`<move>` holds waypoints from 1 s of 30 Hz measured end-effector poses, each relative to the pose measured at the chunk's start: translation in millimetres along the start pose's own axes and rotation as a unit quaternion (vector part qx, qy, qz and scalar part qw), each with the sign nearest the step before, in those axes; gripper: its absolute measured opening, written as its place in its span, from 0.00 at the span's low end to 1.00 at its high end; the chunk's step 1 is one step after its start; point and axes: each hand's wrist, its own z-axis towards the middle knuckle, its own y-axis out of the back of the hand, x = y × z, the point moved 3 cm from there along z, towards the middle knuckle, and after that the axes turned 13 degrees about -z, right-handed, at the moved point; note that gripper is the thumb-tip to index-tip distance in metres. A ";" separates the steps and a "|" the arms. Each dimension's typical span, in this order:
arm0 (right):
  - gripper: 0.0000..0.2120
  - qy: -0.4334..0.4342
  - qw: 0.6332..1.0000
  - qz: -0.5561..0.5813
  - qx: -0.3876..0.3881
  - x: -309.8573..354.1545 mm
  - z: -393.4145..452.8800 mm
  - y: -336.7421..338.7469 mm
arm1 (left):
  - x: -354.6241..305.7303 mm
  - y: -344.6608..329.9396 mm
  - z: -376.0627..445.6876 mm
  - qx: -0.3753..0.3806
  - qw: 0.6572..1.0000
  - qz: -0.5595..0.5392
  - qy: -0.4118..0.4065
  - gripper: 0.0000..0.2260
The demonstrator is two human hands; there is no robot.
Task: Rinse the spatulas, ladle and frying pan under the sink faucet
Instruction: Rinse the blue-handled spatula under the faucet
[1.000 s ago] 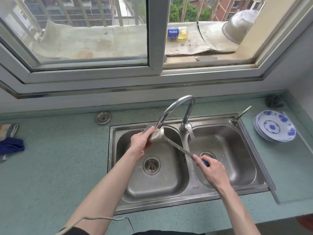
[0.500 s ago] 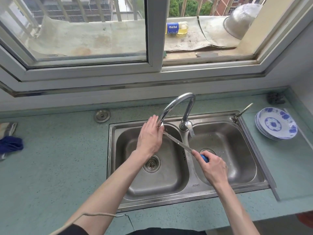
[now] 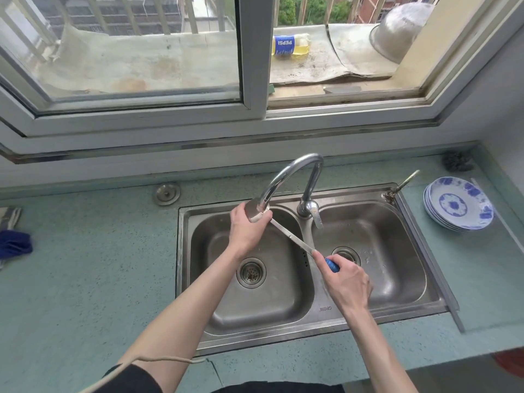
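We saw the spatula (image 3: 286, 235) held slantwise over the double sink (image 3: 326, 313), its metal blade up under the faucet (image 3: 286, 177) spout above the left basin and its blue handle down over the divider between the basins. Half a second before, our left hand (image 3: 245, 225) had lain flat over the blade with the fingers stretched toward the spout; now it had slid round to the blade's left edge, fingers curled about the metal so that the grey blade showed beside the spout. A second before, that hand had gripped the blade lower, under the spout. Our right hand (image 3: 344, 280) had stayed clamped round the blue handle, only a short blue stretch showing past the thumb. The spatula had a flat steel shaft, thin and straight, running from blade to handle; we could not tell whether water ran over it. Both basins were steel, each holding only its drain strainer. On the green tabletop (image 3: 85, 265) to the right of the sink stood a stack of blue-and-white plates (image 3: 458, 204), and at the far left edge lay a blue cloth (image 3: 14, 245). Outside the window a Pepsi bottle (image 3: 290, 45) lay on its side on the ledge, near an upturned metal bowl (image 3: 397, 32).
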 end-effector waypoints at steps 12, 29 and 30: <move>0.26 -0.009 0.999 0.023 0.032 -3.9 -5.1 -12.7 | 0.5 -1.2 -2.7 -0.136 0.944 -0.299 0.045 0.37; 0.28 0.027 0.999 0.019 0.000 5.9 -16.1 -12.8 | 6.8 -8.8 -12.9 -0.231 0.828 -0.470 0.199 0.38; 0.28 0.025 0.999 0.024 -0.005 4.6 -16.8 -13.9 | 5.8 -9.9 -11.9 -0.222 0.797 -0.521 0.209 0.34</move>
